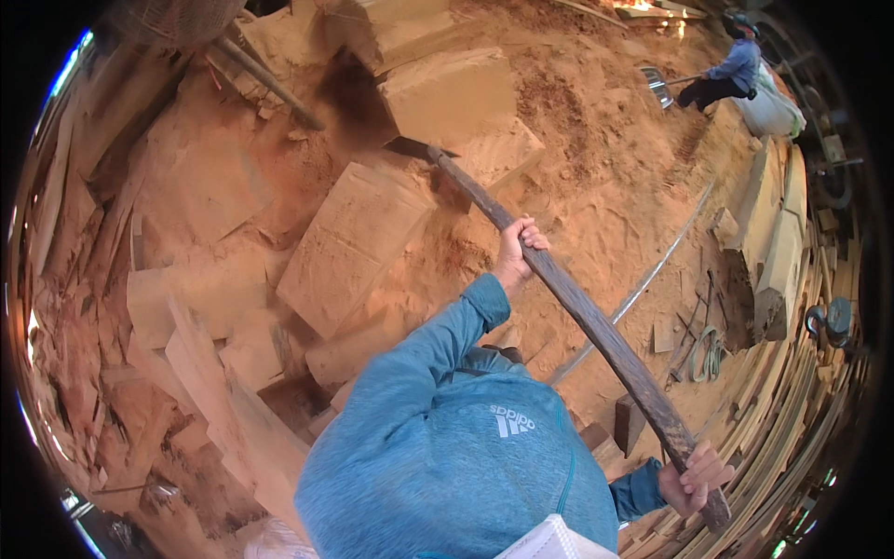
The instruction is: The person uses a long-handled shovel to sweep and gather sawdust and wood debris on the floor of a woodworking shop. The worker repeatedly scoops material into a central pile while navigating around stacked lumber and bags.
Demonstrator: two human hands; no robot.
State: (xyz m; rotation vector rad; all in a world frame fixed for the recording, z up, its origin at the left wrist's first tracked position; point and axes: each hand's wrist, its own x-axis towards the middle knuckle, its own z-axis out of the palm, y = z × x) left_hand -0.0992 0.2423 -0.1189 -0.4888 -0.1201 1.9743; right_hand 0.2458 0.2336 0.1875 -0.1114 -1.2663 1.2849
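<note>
Both my hands are closed around the thick, rough wooden handle of a long hoe (596, 326), which slants from the lower right to the upper middle. My left hand (523, 244) grips it partway up the shaft. Close to the butt end is my right hand (694, 480), its fingers wrapped round the wood. At the far end a dark, thin head (419, 147) shows almost edge-on, against a sawn wood block (452, 88). A dark patch lies just beyond it. Another large block (354, 247), dusted with sawdust, rests left of the shaft.
Wood offcuts (200, 298) are heaped at left amid reddish sawdust. A metal rail (666, 256) crosses the floor. Stacked beams (780, 242) and planks (792, 391) line the right side. Far right, another person (731, 70) holds a shovel (657, 87) beside a white sack (771, 102).
</note>
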